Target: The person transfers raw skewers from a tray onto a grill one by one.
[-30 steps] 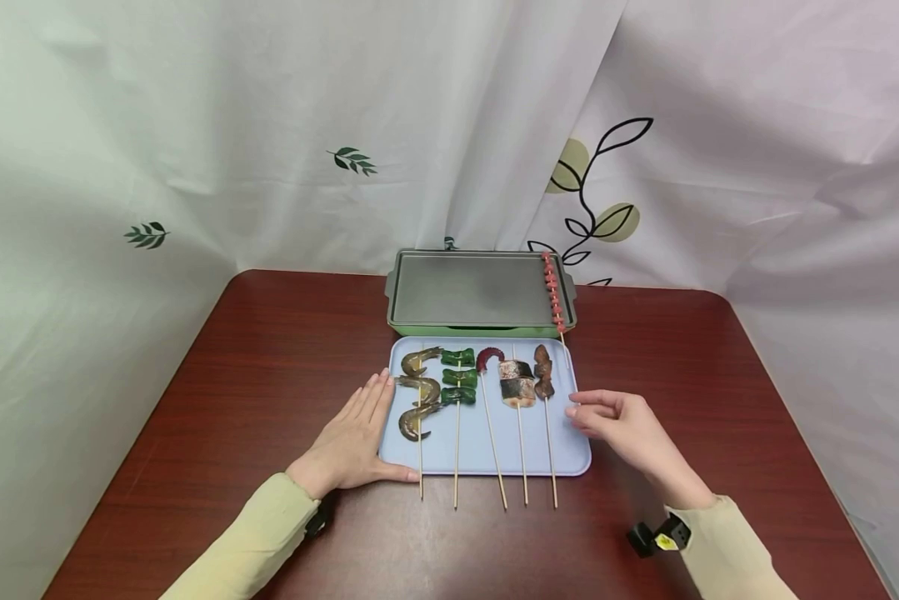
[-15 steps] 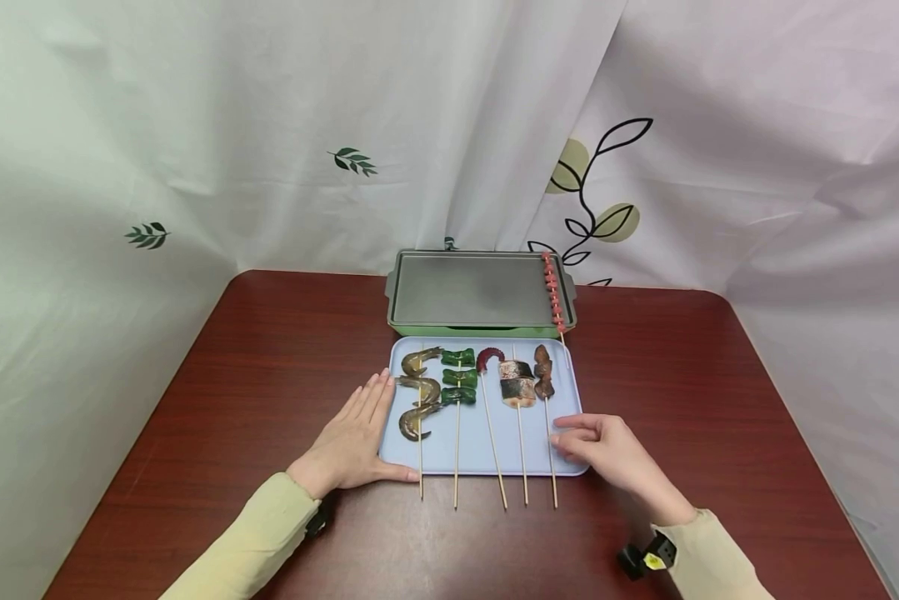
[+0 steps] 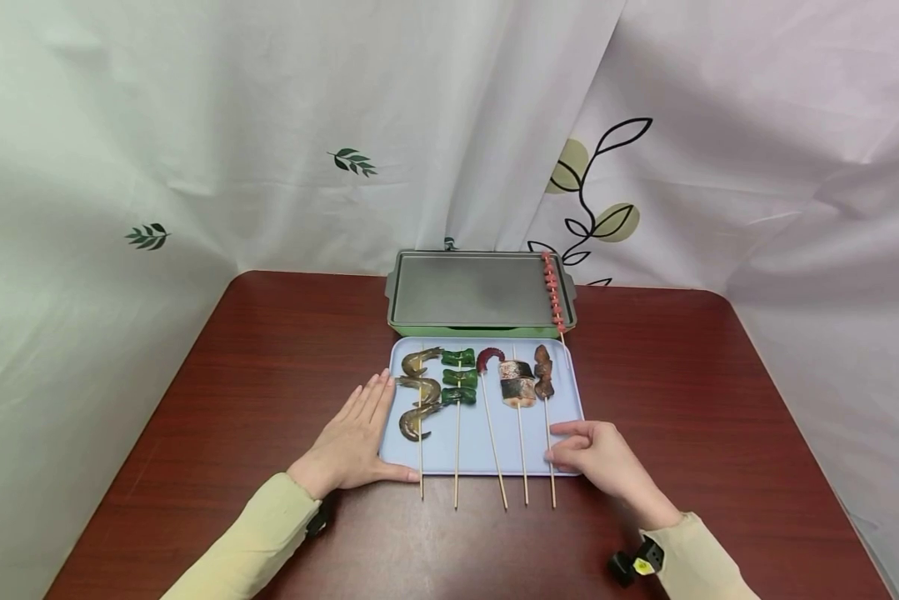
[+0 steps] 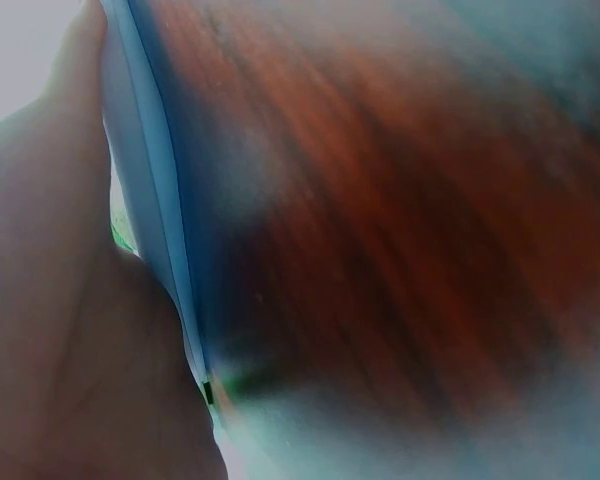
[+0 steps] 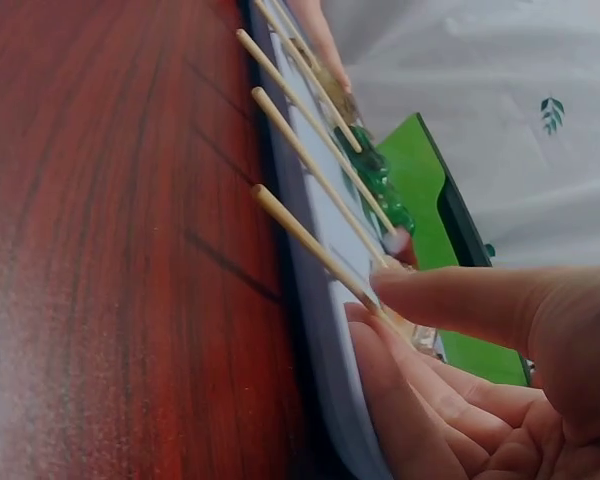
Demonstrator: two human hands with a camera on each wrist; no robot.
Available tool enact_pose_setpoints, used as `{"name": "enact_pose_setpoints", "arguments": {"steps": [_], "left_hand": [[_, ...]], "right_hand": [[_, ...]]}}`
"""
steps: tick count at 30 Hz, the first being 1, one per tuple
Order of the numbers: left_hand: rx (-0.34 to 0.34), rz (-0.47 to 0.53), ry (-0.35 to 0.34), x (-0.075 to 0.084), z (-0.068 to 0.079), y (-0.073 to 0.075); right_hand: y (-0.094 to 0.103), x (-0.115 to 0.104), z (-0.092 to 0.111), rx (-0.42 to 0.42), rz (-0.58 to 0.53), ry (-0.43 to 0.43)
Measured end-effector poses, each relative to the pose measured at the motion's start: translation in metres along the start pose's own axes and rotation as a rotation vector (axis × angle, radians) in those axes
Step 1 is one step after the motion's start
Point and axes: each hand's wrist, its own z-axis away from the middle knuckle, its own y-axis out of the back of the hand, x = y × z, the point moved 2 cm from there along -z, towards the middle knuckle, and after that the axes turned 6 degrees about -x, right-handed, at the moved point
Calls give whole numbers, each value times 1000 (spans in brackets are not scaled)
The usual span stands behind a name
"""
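Observation:
In the head view a pale blue tray (image 3: 475,446) bears several skewers, their sticks jutting over its front edge. My left hand (image 3: 352,437) lies with straight fingers along the tray's left side, thumb at the front corner. At the tray's right, my right hand (image 3: 599,454) pinches the stick of the brown meat skewer (image 3: 543,371) between thumb and fingers. The right wrist view shows this stick (image 5: 310,240) between thumb and forefinger. Left of it lie a fish skewer (image 3: 518,383), a red tentacle skewer (image 3: 490,357), a green vegetable skewer (image 3: 459,377) and a shrimp skewer (image 3: 419,390).
Right behind the tray stands a green grill with a grey plate (image 3: 467,287). A pink skewer (image 3: 552,292) lies along the plate's right side, its stick reaching over the tray. The dark red table (image 3: 292,342) backs onto a white curtain (image 3: 269,125).
My right hand has come left and toward me from the tray's right edge to the meat skewer's stick and now pinches it. The stick has shifted slightly. My left hand has stayed put.

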Motion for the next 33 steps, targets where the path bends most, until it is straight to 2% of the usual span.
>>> {"name": "enact_pose_setpoints", "arguments": {"steps": [5, 10, 14, 23, 33], "left_hand": [[19, 7, -8, -1, 0, -2], [18, 6, -10, -1, 0, -2], [18, 9, -8, -2, 0, -3], [7, 3, 3, -5, -2, -8], [-27, -11, 13, 0, -1, 0]], "right_hand": [[0, 1, 0, 21, 30, 4], [1, 3, 0, -33, -121, 38], [2, 4, 1, -68, -228, 33], [3, 3, 4, -48, -272, 30], [5, 1, 8, -57, -288, 47]]}}
